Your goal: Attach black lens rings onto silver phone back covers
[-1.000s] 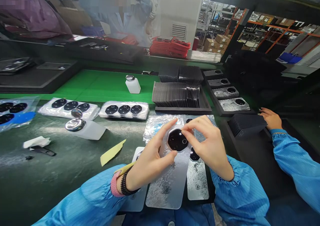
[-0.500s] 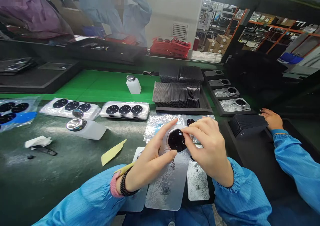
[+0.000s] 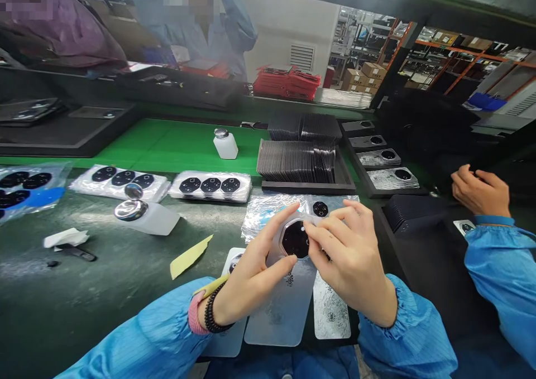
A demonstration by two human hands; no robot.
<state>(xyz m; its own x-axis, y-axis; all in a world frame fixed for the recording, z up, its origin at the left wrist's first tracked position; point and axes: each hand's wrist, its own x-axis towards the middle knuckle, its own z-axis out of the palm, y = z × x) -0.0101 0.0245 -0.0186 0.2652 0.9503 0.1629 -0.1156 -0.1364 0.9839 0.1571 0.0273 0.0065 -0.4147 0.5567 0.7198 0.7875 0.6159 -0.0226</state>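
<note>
A silver phone back cover lies in front of me, its lower end toward my body. At its upper end sits a black octagonal camera lens cover. My left hand grips that upper end, with index finger and thumb spread around the lens cover. The fingers of my right hand are closed in a pinch at the lens cover's right edge, partly hiding it. Another textured back cover lies to the right, and a further back cover sits partly under my left forearm.
Behind my hands lie plastic bags and a rack of dark sheets. Leftward are lens cover packs, a dispenser bottle, yellow paper and tweezers. A co-worker's hand is at right, beside a dark stack.
My right fingers have shifted slightly at the lens cover's edge, and the back cover's lower end has moved up a little. The co-worker's hand has moved right, away from the dark stack.
</note>
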